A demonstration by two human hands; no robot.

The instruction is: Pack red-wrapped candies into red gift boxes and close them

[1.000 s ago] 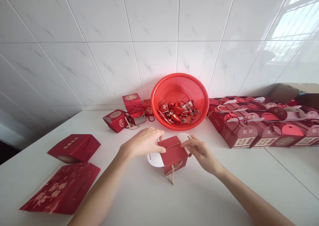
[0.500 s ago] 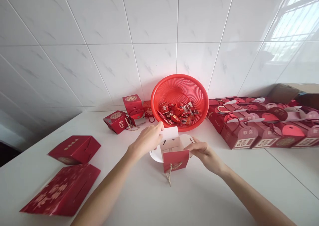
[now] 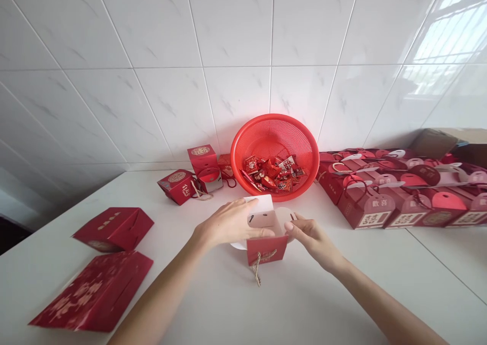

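Note:
A red gift box (image 3: 267, 251) with a white inside stands on the table in front of me, its top flaps spread apart. A twisted cord handle (image 3: 257, 270) hangs down its front. Reaching over the box from the left, my left hand (image 3: 228, 223) has its fingers stretched out and apart, the thumb by the front edge and the fingers by the white back flap (image 3: 263, 203). My right hand (image 3: 312, 238) pinches the rounded right flap (image 3: 284, 216) between thumb and fingers. The left flap is partly hidden under my left hand.
Behind the box, a red plastic basket (image 3: 274, 124) leans against the tiled wall, holding wrapped sweets (image 3: 271, 170). Rows of red gift boxes (image 3: 365, 203) fill the right side. Small boxes (image 3: 177, 185) stand left of the basket; two larger red packages (image 3: 114, 228) lie at left.
My left hand has opened from a closed, bent shape and now stretches across the box opening. My right hand stays at the right flap, and the box has tilted slightly.

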